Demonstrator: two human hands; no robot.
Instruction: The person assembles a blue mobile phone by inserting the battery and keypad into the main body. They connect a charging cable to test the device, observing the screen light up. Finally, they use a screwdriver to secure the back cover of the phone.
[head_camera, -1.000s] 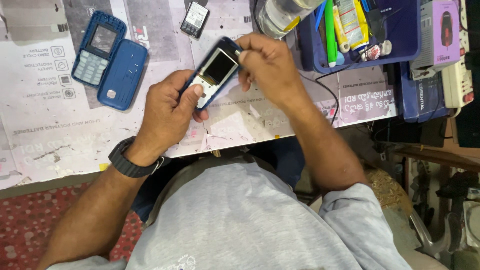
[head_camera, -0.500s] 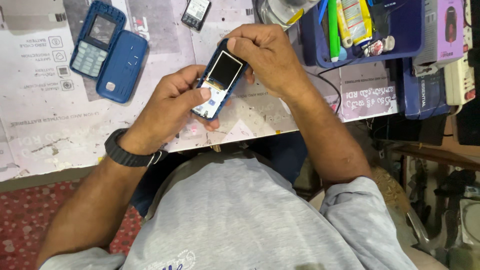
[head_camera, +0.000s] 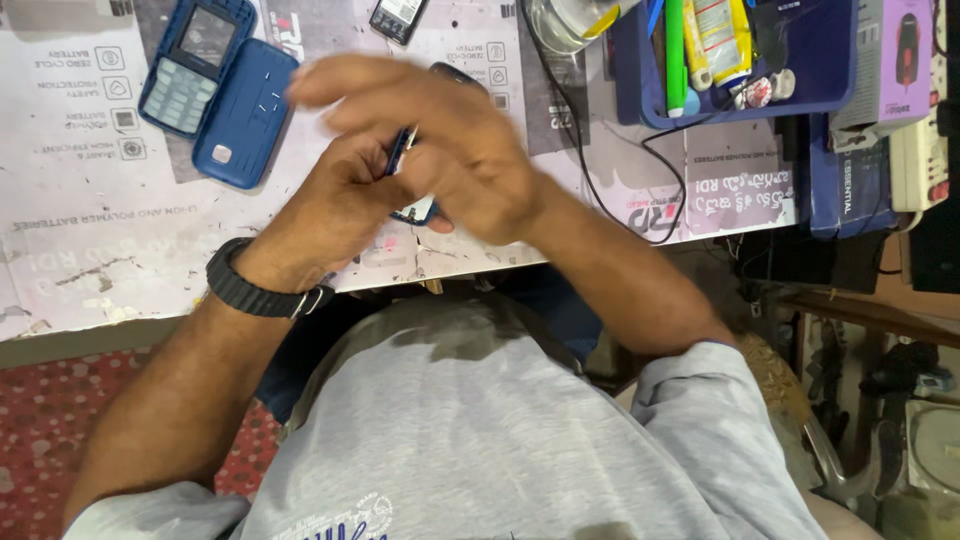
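I see my left hand (head_camera: 345, 195) clenched around a small blue phone (head_camera: 412, 172), held just above the near edge of the surface (head_camera: 90, 250). My right hand (head_camera: 450, 150) lies over it, blurred; its grip I cannot tell. A blue keypad handset (head_camera: 190, 65) and back cover (head_camera: 245, 115) lie toward the far left corner.

A small blue-edged mobile phone (head_camera: 405, 160) sits edge-on above the work mat, mostly hidden, only its thin side and lower corner showing.
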